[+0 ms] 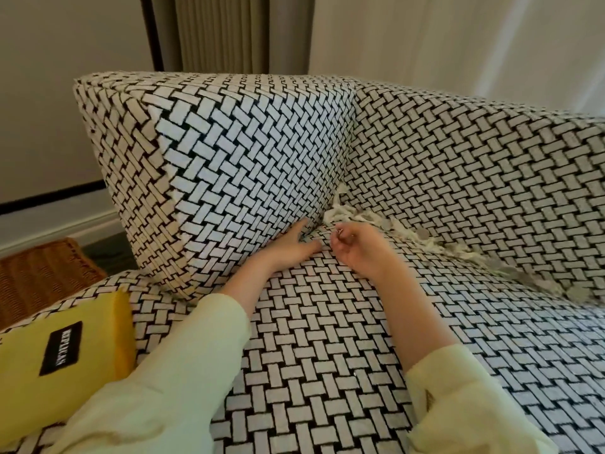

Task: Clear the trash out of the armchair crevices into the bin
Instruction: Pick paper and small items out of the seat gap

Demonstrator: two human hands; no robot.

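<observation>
The armchair [327, 339] is covered in black-and-white woven fabric. White paper shreds [347, 215] and round grey discs [521, 235] lie along the crevice between the seat and the backrest, running from the back left corner to the right. My left hand [291, 245] lies flat on the seat, fingers stretched out, fingertips pushed into the gap under the left armrest [235, 165]. Just right of it, my right hand [357, 249] is curled above the seat, thumb and forefinger pinched on a small shiny piece of trash [339, 231].
A yellow container with a black label [65, 358] rests on the seat's front left, by my left sleeve. A brown wicker basket [42, 280] stands on the floor left of the chair. Wall and curtains are behind.
</observation>
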